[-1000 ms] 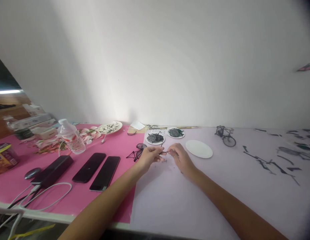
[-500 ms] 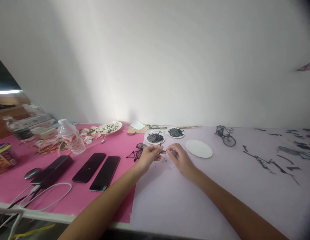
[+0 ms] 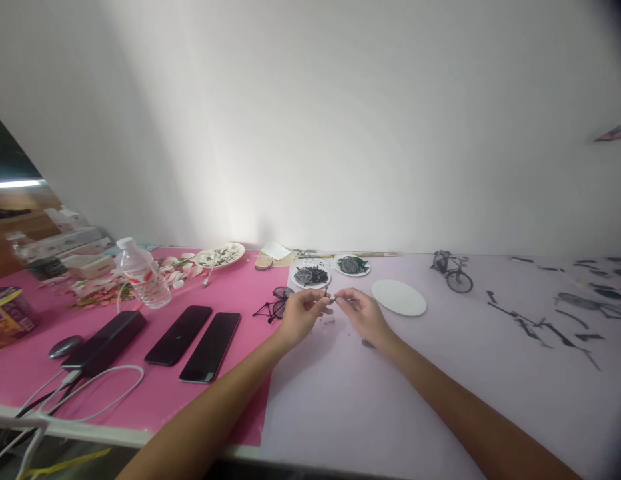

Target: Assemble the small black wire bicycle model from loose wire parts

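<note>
My left hand [image 3: 303,315] and my right hand [image 3: 359,313] are close together above the light sheet. Between their fingertips is a small dark part [image 3: 330,298], pinched from both sides; its exact shape is too small to tell. Just left of my left hand lies a black model bicycle piece with wheels [image 3: 277,308]. Behind the hands are two small white plates, one with black parts [image 3: 295,279], the other with dark green parts [image 3: 353,265]. A bare white plate [image 3: 399,297] lies right of my right hand. Near my right wrist a small dark piece [image 3: 367,344] rests on the sheet.
A finished-looking model bicycle [image 3: 453,272] stands at the back right, with loose dark parts [image 3: 545,323] farther right. On the pink surface are two phones [image 3: 210,348], a black power brick [image 3: 107,343] with cables, a water bottle [image 3: 143,275] and a plate of pale pieces [image 3: 220,256].
The two hands have shifted slightly, and the small part between them has turned a little. The dark piece by my right wrist now shows.
</note>
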The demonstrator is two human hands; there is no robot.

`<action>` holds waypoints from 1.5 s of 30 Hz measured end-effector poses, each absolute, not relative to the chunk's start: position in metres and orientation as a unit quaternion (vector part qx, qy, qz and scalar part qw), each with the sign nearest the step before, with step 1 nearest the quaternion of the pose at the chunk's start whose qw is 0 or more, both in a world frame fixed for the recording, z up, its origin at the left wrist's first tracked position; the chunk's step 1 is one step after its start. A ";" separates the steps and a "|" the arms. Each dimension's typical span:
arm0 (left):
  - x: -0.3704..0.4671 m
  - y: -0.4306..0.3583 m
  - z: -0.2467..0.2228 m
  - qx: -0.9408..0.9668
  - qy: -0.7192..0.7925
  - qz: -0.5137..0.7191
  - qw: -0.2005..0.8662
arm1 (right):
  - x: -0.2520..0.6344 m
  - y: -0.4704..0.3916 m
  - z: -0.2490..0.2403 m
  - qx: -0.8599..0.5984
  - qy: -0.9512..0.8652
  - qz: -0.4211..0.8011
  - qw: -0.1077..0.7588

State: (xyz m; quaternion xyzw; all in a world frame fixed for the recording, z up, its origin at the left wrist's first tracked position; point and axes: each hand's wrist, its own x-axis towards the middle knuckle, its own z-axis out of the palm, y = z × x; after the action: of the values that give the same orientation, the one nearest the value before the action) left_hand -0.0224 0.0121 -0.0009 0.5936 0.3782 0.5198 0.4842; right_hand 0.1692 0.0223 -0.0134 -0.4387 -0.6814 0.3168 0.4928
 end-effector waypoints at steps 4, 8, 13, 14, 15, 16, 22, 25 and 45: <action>-0.022 0.008 -0.004 0.651 0.377 0.526 0.396 | 0.170 0.024 -0.015 -0.439 -0.684 0.307 0.494; -0.022 0.003 -0.005 0.724 0.369 0.499 0.303 | 0.170 0.025 -0.016 -0.440 -0.684 0.298 0.500; -0.022 -0.001 -0.006 0.764 0.359 0.475 0.249 | 0.172 0.023 -0.015 -0.434 -0.701 0.276 0.494; -0.022 -0.001 -0.007 0.767 0.359 0.472 0.244 | 0.173 0.023 -0.015 -0.430 -0.710 0.263 0.491; -0.022 -0.001 -0.007 0.770 0.359 0.469 0.240 | 0.174 0.024 -0.015 -0.425 -0.720 0.248 0.489; -0.022 -0.001 -0.007 0.773 0.360 0.465 0.236 | 0.175 0.024 -0.015 -0.420 -0.731 0.230 0.485; -0.022 -0.001 -0.007 0.779 0.352 0.461 0.240 | 0.180 0.024 -0.013 -0.393 -0.777 0.162 0.464; -0.021 -0.001 -0.009 0.787 0.344 0.454 0.237 | 0.181 0.024 -0.011 -0.384 -0.786 0.153 0.460; -0.017 -0.012 0.000 0.753 0.365 0.499 0.225 | 0.176 0.024 -0.017 -0.410 -0.758 0.164 0.481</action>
State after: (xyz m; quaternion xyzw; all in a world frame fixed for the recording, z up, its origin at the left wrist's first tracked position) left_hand -0.0174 -0.0119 -0.0001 0.7528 0.3654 0.4991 0.2252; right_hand 0.1765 0.0239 -0.0168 -0.4102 -0.7575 0.1642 0.4805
